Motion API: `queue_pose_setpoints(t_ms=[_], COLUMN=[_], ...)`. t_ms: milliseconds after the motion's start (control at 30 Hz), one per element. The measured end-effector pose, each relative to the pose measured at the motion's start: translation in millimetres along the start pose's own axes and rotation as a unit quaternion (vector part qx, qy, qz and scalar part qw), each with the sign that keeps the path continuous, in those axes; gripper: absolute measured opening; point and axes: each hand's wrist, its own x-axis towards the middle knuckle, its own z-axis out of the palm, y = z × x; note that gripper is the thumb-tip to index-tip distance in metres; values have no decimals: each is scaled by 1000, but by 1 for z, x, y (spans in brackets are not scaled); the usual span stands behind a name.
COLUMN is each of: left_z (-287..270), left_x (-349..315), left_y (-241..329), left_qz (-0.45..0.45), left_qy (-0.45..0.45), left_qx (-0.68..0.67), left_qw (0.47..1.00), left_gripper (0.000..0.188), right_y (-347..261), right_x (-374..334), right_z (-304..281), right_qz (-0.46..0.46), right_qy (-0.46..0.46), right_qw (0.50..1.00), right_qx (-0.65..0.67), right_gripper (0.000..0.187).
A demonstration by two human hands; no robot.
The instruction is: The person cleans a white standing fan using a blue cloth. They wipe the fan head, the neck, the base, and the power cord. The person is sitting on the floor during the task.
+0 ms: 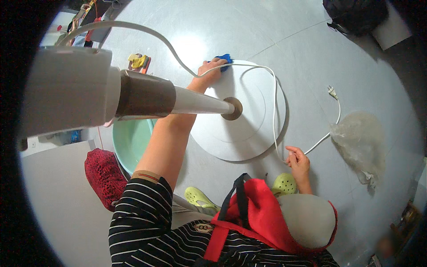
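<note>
A pedestal fan's round white base point(249, 142) lies flat on the floor, and its white pole point(200, 102) rises toward me at the left. My left hand point(209, 73) reaches past the pole and presses a blue cloth point(226, 60) on the base's far edge. The white power cord point(274, 102) loops from the fan's upper part across the base. At the near right of the base, my right hand point(299, 165) has its fingers bent around the cord. Beyond that hand, the cord runs on to a plug point(332, 92) on the floor.
A pale green basin point(129, 142) stands at the left, beside a dark red patterned bag point(104, 178). Yellow and orange items point(140, 62) lie farther back. A crumpled clear plastic bag point(360, 142) lies at the right. A black bag point(356, 15) is at the far right.
</note>
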Motion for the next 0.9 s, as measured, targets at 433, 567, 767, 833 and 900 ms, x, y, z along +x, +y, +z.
queue_pose_setpoints(t_ms=[433,567,767,833,900], left_z=[69,99,121,126,113], left_x=[-146,-228,-280,-269,-253], left_y=[-46,10,114,130,145], left_qz=[-255,-290,-150,-96,-38], left_qy=[41,50,10,-30,-18], left_qx=[-67,-59,-96,-101,-107], left_qw=[964,954,984,990,993], left_gripper=[37,39,51,49,48], right_y=[-5,-11,-6,10,24], right_x=[14,15,15,20,23], right_z=[6,16,22,26,25], right_qz=[-17,-20,-100,-151,-167], right_qy=[-54,-84,-1,47,42], right_qw=[998,996,973,947,924], right_qx=[41,38,-209,-280,-341], right_gripper=[20,20,24,26,26])
